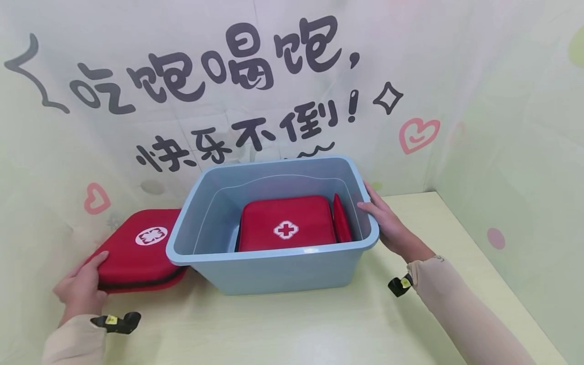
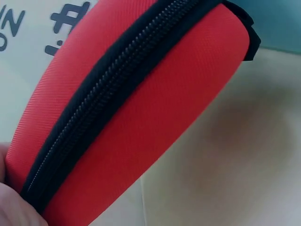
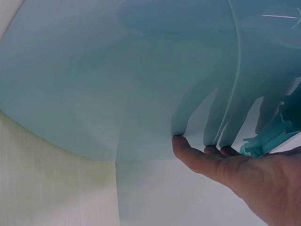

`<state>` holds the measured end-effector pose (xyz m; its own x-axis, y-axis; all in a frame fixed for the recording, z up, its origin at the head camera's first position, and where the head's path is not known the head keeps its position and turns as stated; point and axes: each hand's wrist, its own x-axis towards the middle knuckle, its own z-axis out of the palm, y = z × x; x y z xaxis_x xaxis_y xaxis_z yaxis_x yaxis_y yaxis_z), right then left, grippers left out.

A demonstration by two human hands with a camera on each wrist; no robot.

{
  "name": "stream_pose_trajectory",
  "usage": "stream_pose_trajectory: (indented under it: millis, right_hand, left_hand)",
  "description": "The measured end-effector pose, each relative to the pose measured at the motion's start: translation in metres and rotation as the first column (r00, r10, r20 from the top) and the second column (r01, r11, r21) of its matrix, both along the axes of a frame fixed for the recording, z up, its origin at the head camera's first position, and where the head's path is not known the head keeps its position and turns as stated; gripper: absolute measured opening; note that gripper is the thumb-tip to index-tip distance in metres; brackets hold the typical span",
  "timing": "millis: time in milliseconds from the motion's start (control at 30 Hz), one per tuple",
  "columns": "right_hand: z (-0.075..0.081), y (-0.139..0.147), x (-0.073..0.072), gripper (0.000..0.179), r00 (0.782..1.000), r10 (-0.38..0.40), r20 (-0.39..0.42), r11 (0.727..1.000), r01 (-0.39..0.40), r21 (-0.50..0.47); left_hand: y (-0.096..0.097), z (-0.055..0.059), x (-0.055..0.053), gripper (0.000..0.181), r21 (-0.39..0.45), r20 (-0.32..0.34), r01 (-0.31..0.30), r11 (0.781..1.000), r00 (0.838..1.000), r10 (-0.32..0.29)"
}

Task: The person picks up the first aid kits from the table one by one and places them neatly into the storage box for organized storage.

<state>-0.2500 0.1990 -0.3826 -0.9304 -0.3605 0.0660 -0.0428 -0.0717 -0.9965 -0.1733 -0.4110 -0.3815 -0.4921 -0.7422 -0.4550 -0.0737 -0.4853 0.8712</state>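
At the left, my left hand [image 1: 84, 286] grips the near left corner of a red zippered first-aid case [image 1: 128, 258] with a white emblem on its lid. The thumb lies over the top edge, and the black zipper runs along the side in the left wrist view. Beside the case stands a blue plastic bin [image 1: 283, 276], which overlaps the case's right end. My right hand [image 1: 392, 225] holds the bin's right rim, thumb over the lip and fingertips against the outer wall. Inside the bin are a second red first-aid case [image 1: 287, 210] with a white cross emblem and a thin red item [image 1: 341, 220].
The bin stands on a pale wooden table [image 1: 292, 324]. Behind it hangs a whitish printed sheet [image 1: 283, 56] with dark lettering, and a similar panel [image 1: 515, 167] borders the right side. A black wrist camera [image 1: 120, 323] sits by the left sleeve.
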Motion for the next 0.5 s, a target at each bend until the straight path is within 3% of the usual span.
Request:
stream_pose_trajectory:
  millis: [133,400,500]
  right_hand:
    - [0.0,0.0,0.0,0.069,1.0,0.001,0.002,1.0,-0.001,0.0]
    - [-0.001,0.0,0.001,0.069,1.0,-0.005,0.006,1.0,0.005,-0.003]
    - [-0.001,0.0,0.002,0.069,1.0,-0.007,0.006,1.0,0.007,-0.001]
  left_hand:
    - [-0.001,0.009,-0.001,0.048,0.067,-0.002,0.002,0.998,1.0,-0.002]
    - [0.001,0.03,0.0,0.074,0.123,0.078,0.021,0.992,0.996,-0.031]
    - [0.0,0.035,0.0,0.079,0.144,0.078,0.006,0.99,0.997,-0.018]
